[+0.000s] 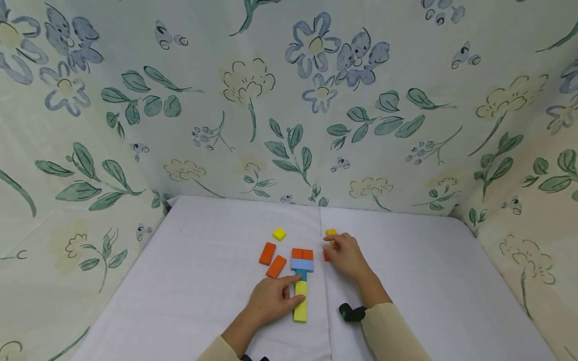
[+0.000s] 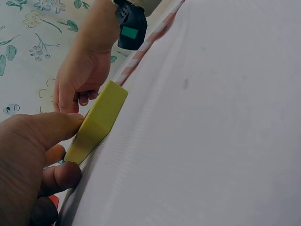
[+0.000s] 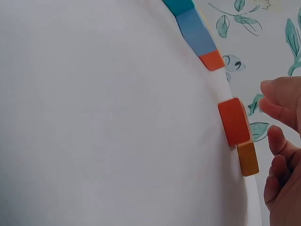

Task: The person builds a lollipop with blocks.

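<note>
My left hand point(image 1: 272, 300) lies at a column of blocks, its thumb and fingers gripping a long yellow block point(image 1: 300, 312). In the left wrist view the thumb touches one side of that block while fingers meet the other. Above it in the head view come a teal block point(image 1: 301, 275), a light blue block point(image 1: 302, 265) set crosswise, and two small orange blocks point(image 1: 302, 253). My right hand point(image 1: 346, 254) hovers at an orange block point(image 3: 233, 122) and an amber block point(image 3: 248, 159); its fingers are loosely bent, apart from both in the right wrist view.
Left of the column lie two orange blocks point(image 1: 268, 253) and a small yellow block point(image 1: 279, 234). A white cloth point(image 1: 217, 230) covers the table, with flowered fabric point(image 1: 253, 125) hanging around it. A black device point(image 1: 351, 312) is strapped at the right wrist.
</note>
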`<action>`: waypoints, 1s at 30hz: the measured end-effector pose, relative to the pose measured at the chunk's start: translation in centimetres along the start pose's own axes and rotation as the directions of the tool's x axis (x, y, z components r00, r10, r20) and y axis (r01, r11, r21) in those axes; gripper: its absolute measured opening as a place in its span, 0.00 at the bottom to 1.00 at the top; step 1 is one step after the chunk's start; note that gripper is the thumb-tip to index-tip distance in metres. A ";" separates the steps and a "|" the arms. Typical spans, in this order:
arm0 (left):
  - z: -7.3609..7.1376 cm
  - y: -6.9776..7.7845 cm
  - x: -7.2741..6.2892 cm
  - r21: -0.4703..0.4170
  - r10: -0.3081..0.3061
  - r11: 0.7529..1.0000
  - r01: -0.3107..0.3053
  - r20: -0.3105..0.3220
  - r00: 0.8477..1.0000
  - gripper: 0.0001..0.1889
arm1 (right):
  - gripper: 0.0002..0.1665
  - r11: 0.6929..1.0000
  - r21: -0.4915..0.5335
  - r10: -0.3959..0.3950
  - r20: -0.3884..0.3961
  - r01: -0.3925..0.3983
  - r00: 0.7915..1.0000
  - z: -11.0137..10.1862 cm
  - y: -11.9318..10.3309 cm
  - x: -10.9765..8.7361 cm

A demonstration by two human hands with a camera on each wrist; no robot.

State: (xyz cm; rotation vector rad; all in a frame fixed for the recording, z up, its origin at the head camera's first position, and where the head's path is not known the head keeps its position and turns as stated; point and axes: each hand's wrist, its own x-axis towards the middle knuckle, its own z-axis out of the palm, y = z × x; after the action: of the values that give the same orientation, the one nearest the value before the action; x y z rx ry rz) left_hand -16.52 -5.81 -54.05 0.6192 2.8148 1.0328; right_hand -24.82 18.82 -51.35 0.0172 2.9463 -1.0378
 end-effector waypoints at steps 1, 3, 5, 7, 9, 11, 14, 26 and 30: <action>0.0 0.0 0.0 0.001 -0.002 1.000 0.002 0.000 1.000 0.28 | 0.18 1.000 0.006 0.016 0.001 -0.016 1.000 -0.3 0.4 0.2; 0.0 0.1 0.0 0.002 -0.008 1.000 0.008 0.001 1.000 0.28 | 0.20 0.999 -0.002 0.038 0.011 -0.038 0.999 -0.9 1.2 0.7; -0.1 0.2 -0.1 0.004 -0.012 1.000 0.012 0.004 1.000 0.28 | 0.24 0.997 -0.001 0.076 0.038 -0.076 0.996 -1.5 1.8 1.1; 0.0 0.2 -0.1 0.005 -0.012 1.000 0.012 0.006 1.000 0.28 | 0.29 0.993 0.006 0.114 0.087 -0.115 0.990 -2.1 2.4 1.6; 0.0 0.2 -0.1 0.007 -0.012 1.000 0.012 0.008 1.000 0.28 | 0.33 0.989 0.006 0.144 0.139 -0.146 0.980 -2.6 2.9 2.1; 0.0 0.2 -0.1 0.011 -0.013 1.000 0.012 0.007 1.000 0.28 | 0.37 0.987 -0.005 0.157 0.194 -0.159 0.968 -3.0 3.2 2.7; -0.1 0.2 -0.1 0.014 -0.010 1.000 0.010 0.002 1.000 0.28 | 0.42 0.989 -0.042 0.147 0.271 -0.141 0.951 -3.7 3.4 3.6; -0.1 0.2 -0.1 -0.002 -0.019 1.000 0.019 0.009 1.000 0.28 | 0.46 0.989 -0.079 0.149 0.398 -0.128 0.905 -5.0 3.0 5.5; -0.1 0.2 -0.1 -0.001 -0.017 1.000 0.017 0.004 1.000 0.28 | 0.45 0.989 -0.034 0.148 0.359 -0.146 0.922 -4.6 3.5 5.6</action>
State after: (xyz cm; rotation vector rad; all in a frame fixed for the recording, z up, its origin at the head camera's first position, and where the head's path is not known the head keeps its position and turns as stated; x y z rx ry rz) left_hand -16.37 -5.74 -53.88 0.5956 2.8109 1.0295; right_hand -30.37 24.48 -50.07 0.0422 2.5727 -0.8988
